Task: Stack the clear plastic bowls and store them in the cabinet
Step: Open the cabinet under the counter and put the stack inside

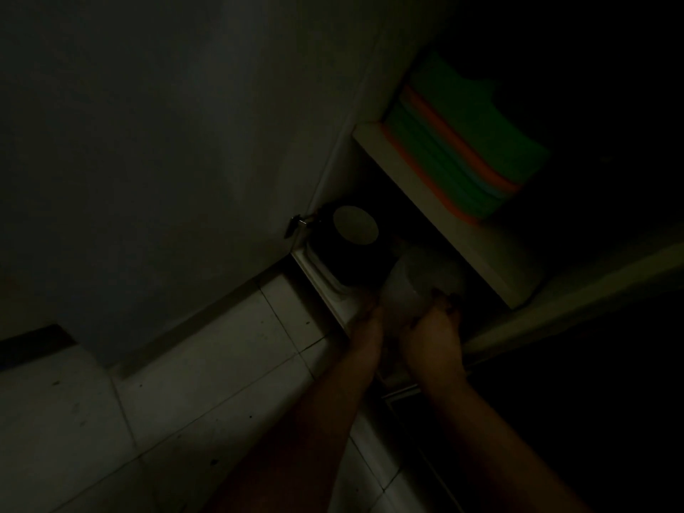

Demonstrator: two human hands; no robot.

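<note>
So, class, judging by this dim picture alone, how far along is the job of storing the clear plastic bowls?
Done: the clear plastic bowls look nested into one stack. In hand: the left hand and right hand hold that stack at the white cabinet's lower shelf, beside a dark cylindrical container. Left: setting it down, letting go.

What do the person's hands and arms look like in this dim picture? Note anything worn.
Both forearms are bare, with no sleeves in view. No watch, ring or glove shows on the left hand or the right hand, though the picture is very dark. Fingertips look dark, maybe shadow.
</note>
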